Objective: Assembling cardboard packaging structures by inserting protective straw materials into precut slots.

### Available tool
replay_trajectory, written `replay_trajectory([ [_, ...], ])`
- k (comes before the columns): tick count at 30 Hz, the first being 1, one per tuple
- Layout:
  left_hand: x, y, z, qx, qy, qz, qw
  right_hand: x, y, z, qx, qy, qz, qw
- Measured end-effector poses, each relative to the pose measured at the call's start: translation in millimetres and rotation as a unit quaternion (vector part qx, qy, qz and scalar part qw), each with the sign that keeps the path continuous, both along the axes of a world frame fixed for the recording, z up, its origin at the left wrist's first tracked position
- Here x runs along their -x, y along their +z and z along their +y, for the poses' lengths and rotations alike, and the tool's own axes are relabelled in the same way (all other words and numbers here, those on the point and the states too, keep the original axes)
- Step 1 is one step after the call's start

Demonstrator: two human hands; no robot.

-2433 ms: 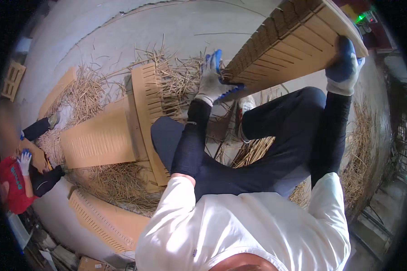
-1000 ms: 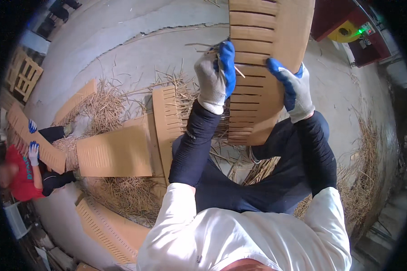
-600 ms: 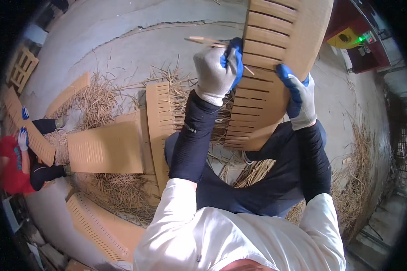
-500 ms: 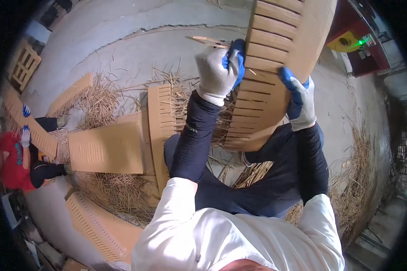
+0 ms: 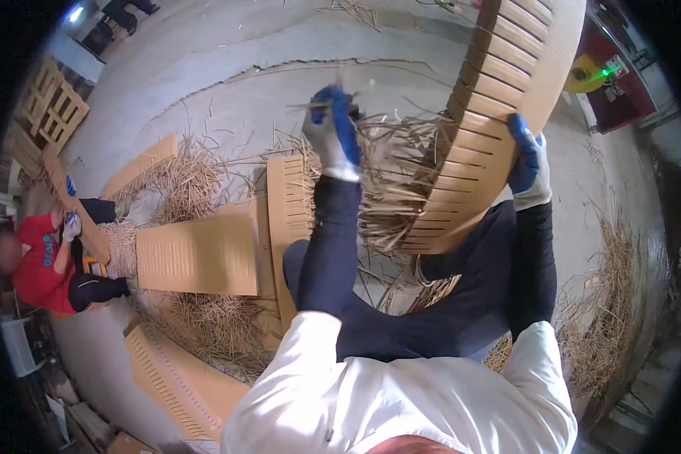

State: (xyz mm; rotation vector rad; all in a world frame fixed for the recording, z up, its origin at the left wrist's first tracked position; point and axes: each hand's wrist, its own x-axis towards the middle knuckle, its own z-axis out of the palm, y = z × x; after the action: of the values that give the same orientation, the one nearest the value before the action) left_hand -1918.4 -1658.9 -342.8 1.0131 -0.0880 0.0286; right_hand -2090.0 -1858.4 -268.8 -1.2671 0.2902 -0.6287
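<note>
The slotted cardboard block (image 5: 480, 163) stands tilted between the hands, which wear gloves. The right hand (image 5: 531, 170) grasps its smooth right edge, thumb laid on the face. The left hand (image 5: 331, 136) is well apart from the block's left side, fingers curled; a thin strip (image 5: 301, 105) shows at them, but blur hides whether it is gripped.

The block's slotted edge faces left, where brown scraps (image 5: 401, 151) fill much of the gap to the left hand. Its upper end runs out of view; its lower end is over the trousered leg (image 5: 461, 261), contact unclear. Left of the block, past the left hand, a narrow slotted panel (image 5: 280, 234) lies near a wide slit sheet (image 5: 197, 257). Bare floor (image 5: 234, 45) opens up beyond the block's upper left, and more lies to its right, before the red cabinet (image 5: 620, 102).
</note>
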Motion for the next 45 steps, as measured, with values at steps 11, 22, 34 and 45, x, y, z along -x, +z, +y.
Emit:
replay_trajectory([
  [11, 60, 26, -20, -0.207, -0.335, -0.277, 0.876, -4, 1, 11, 0.027, -0.014, 0.018, 0.999],
  [22, 41, 28, -28, -0.340, 0.059, -0.515, 0.784, -1, 5, 19, 0.037, 0.000, 0.004, 0.999],
  [34, 27, -21, -58, 0.081, 0.009, -0.012, 0.997, -9, 7, 17, 0.018, 0.005, 0.005, 1.000],
  [45, 46, -2, -18, -0.046, -0.311, -0.183, 0.932, 1, 1, -14, -0.029, -0.035, -0.004, 0.999],
])
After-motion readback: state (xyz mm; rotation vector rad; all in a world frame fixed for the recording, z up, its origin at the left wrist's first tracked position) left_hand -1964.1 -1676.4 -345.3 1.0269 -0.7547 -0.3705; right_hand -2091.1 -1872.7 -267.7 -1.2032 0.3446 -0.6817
